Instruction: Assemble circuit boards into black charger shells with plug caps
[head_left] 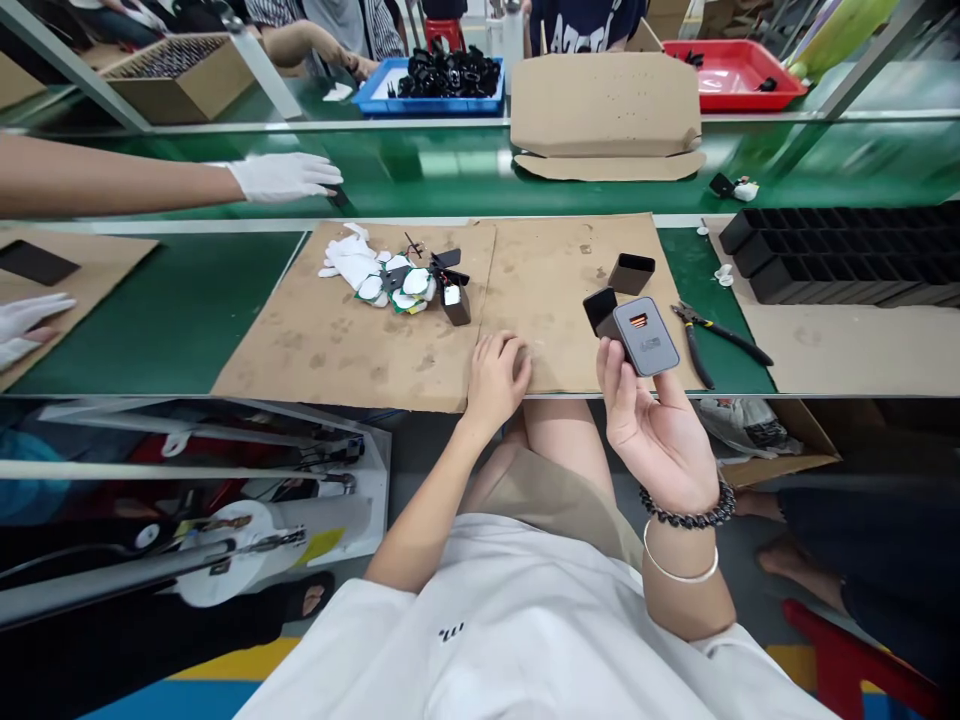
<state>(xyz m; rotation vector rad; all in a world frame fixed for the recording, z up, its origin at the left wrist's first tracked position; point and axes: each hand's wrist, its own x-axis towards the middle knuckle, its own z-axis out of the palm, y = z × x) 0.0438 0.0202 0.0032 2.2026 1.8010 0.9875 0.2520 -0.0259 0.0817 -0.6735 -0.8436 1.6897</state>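
Observation:
My right hand (654,425) is raised palm-up in front of the bench and holds a grey rectangular charger body (646,336) with an orange opening in its face; a black piece (598,308) sits just behind it. My left hand (496,378) rests with curled fingers on the near edge of a brown cardboard sheet (330,340). A dark open shell (631,273) stands on the cardboard beyond my right hand. A heap of small white and black parts (409,284) with a white glove (351,258) lies further left.
Pliers (709,335) lie right of my right hand. Black trays (840,255) fill the right side. A co-worker's gloved hand (281,176) reaches over the green belt from the left; another gloved hand (26,320) is at far left. A blue bin (375,95), folded cardboard (606,105) and red tray (731,80) stand behind.

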